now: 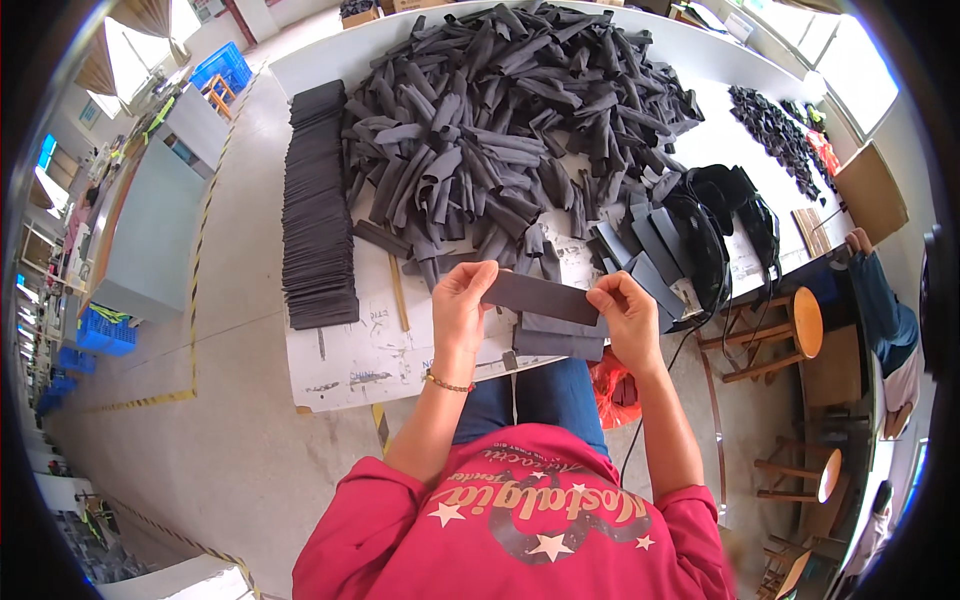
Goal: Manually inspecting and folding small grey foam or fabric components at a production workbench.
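A flat, dark grey fabric strip [540, 298] is stretched between my two hands over the table's near edge. My left hand [462, 308] pinches its left end between thumb and fingers. At the opposite end, my right hand [628, 318] grips the strip the same way. Just below it lie a few flat grey fabric pieces [556, 343]. Beyond my hands spreads a big heap of curled dark grey fabric pieces [480, 150]. A tall, neat stack of flat dark strips [318, 215] stands along the table's left side.
Right of the heap, loose grey pieces [650, 245] lie beside bulky black objects with cords [705, 235]. A wooden stick [399, 293] rests on the white table [345, 375]. Wooden stools [800, 325] stand at the right, near another person's arm [880, 300]. A red bag [613, 392] hangs below the edge.
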Action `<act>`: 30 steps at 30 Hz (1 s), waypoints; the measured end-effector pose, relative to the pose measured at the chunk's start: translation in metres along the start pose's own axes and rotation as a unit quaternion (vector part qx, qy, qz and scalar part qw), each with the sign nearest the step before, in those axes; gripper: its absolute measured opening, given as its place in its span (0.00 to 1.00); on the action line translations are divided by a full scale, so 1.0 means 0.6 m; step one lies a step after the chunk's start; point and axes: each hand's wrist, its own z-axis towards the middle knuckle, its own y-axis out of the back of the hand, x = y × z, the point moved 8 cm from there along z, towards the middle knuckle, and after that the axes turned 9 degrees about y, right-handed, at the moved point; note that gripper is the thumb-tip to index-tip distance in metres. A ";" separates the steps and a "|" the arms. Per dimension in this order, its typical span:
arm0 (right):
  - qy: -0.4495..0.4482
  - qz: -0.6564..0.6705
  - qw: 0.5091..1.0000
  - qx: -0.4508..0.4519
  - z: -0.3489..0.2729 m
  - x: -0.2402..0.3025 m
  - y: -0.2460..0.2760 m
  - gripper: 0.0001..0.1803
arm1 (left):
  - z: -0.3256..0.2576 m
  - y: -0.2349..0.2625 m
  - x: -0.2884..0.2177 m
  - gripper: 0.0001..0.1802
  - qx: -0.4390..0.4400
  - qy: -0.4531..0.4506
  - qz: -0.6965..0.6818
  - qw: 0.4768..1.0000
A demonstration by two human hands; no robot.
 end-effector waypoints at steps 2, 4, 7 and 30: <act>0.067 -0.065 0.996 0.001 -0.005 0.011 0.003 0.05 | 0.007 0.012 0.031 0.10 0.017 0.052 -0.016 0.998; 0.085 -0.084 0.993 -0.003 -0.013 0.020 0.001 0.05 | 0.009 0.023 0.053 0.11 0.018 0.080 -0.036 0.996; 0.101 -0.097 0.990 -0.020 -0.026 0.012 0.006 0.05 | -0.004 -0.001 0.056 0.16 0.030 0.112 -0.050 0.992; -0.132 -0.073 0.988 -0.027 -0.097 -0.145 0.052 0.07 | -0.058 0.023 0.104 0.11 -0.074 -0.083 0.390 0.914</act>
